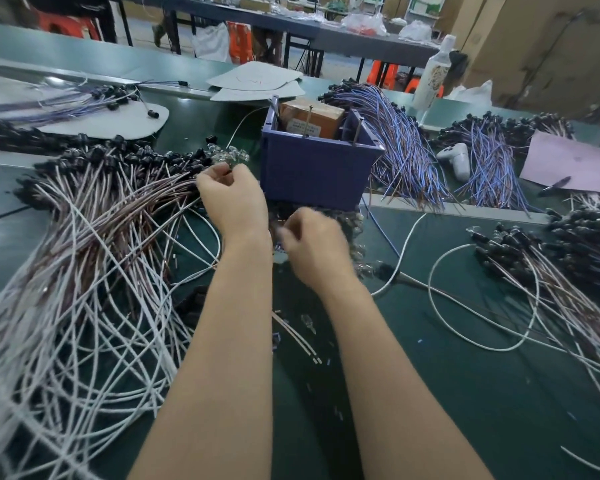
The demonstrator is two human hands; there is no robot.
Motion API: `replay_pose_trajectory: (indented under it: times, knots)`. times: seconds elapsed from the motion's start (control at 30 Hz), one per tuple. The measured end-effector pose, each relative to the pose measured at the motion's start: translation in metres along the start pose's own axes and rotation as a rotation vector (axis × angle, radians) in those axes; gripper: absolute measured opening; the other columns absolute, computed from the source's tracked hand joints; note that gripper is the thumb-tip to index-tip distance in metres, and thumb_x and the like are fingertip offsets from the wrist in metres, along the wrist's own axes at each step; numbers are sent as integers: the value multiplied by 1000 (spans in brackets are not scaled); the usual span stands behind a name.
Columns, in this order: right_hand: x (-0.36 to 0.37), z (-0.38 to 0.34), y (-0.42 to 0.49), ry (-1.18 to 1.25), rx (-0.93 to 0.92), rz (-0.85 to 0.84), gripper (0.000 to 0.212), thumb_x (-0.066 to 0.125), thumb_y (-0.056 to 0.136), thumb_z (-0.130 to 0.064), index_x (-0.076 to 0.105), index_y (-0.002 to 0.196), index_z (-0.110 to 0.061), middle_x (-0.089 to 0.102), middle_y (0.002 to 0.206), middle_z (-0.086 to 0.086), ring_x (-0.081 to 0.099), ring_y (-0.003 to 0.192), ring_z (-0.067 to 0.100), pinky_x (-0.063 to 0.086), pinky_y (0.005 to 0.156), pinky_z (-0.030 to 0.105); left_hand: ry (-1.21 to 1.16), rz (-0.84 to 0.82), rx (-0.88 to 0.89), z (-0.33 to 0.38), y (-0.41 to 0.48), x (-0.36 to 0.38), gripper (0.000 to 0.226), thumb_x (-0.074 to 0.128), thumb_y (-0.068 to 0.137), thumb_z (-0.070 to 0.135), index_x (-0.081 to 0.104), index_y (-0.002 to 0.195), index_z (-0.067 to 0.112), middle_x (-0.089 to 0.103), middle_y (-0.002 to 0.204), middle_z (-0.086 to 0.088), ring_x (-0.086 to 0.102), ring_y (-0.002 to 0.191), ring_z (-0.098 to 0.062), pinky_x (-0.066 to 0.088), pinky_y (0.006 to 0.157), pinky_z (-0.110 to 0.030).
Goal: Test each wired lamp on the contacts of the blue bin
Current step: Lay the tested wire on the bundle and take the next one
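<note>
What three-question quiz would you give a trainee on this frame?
1. Where do the blue-wired lamps lie? A: left of the blue bin. B: right of it. C: inside it.
2. True or false: the bin is empty.
3. Which hand reaches the white-wired lamps piled left of the bin?
Key: 1 B. 2 False: a brown box sits inside. 3 The left hand.

Blue bin: one, containing one brown box. Hands: two, left hand and right hand, in front of the bin. Right of the bin: two blue-wired bundles, one white bottle, one pen. Wired lamps: too many to count.
</note>
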State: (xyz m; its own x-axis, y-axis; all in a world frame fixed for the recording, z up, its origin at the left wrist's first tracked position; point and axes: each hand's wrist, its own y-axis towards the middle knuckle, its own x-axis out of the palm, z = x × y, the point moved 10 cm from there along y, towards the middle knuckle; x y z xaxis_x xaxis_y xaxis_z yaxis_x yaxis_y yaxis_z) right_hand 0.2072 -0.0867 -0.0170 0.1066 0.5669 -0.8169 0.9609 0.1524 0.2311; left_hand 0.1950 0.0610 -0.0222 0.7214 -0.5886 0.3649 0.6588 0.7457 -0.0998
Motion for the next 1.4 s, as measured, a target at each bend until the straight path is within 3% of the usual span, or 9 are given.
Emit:
replay_pose_trajectory:
  times: [0.1, 0.23, 0.33, 0.47, 0.57, 0.8, 1.0, 1.23, 1.4]
  knots:
    - [-40, 26, 0, 485, 102, 201, 8, 60, 92, -18, 60, 89, -11, 63, 81, 2, 59, 75, 17, 50, 71, 27, 292, -226, 93, -2, -5, 29, 13, 51, 93, 18, 56, 102, 11, 62, 92, -2, 55, 81, -16, 49, 80, -28]
    - [-32, 43, -2, 767, 188, 47, 8, 58, 92, -9, 60, 88, -3, 61, 69, 8, 55, 53, 12, 50, 48, 20, 462, -659, 69, -26, -48, 79, 26, 46, 99, 27, 65, 86, 13, 68, 83, -1, 64, 84, -21, 52, 72, -29]
    - [-32, 61, -3, 840, 263, 15, 16, 54, 92, -6, 63, 80, -3, 64, 70, 13, 61, 59, 19, 57, 58, 29, 529, -697, 164, -25, -57, 84, 21, 51, 97, 24, 67, 89, 12, 69, 84, -1, 66, 92, -24, 52, 87, -38]
    - [-50, 85, -1, 854, 280, 172, 24, 57, 94, -29, 65, 91, -7, 61, 67, 2, 52, 51, 9, 45, 51, 21, 633, -840, 176, -35, -65, 89, 17, 53, 97, 24, 66, 94, 15, 67, 76, 4, 64, 82, -20, 50, 76, -29]
    - [-49, 82, 0, 876, 214, 179, 17, 58, 94, -18, 67, 90, -5, 54, 55, -8, 46, 45, 0, 38, 48, 14, 688, -953, 195, -38, -76, 93, 19, 54, 96, 23, 67, 100, 10, 69, 85, -2, 63, 84, -18, 50, 81, -30]
    - [-17, 83, -3, 1483, 416, -39, 21, 50, 97, -12, 61, 82, -3, 50, 47, -4, 40, 37, 1, 33, 35, 10, 613, -1062, 210, -32, -78, 90, 17, 56, 95, 20, 67, 97, 7, 66, 81, -5, 59, 77, -14, 52, 82, -37]
    - [-55, 80, -1, 457, 251, 272, 22, 57, 94, -25, 66, 82, -9, 62, 69, 2, 59, 67, 17, 47, 67, 31, 855, -955, 313, -39, -67, 93, 17, 54, 95, 26, 64, 86, 16, 64, 75, 4, 58, 73, -15, 48, 71, -30]
    - [-19, 86, -1, 1408, 426, 35, 25, 53, 96, -16, 62, 74, -7, 46, 50, -2, 37, 41, 4, 30, 38, 12, 637, -1064, 265, -29, -77, 91, 21, 56, 95, 24, 65, 94, 5, 65, 83, -14, 54, 74, -13, 51, 79, -39]
    - [-49, 83, 1, 697, 249, 220, 23, 56, 95, -20, 61, 73, -13, 54, 59, -2, 48, 54, 7, 41, 55, 22, 797, -1027, 308, -37, -70, 95, 23, 55, 95, 29, 65, 90, 9, 55, 65, 7, 47, 57, -5, 37, 57, -23]
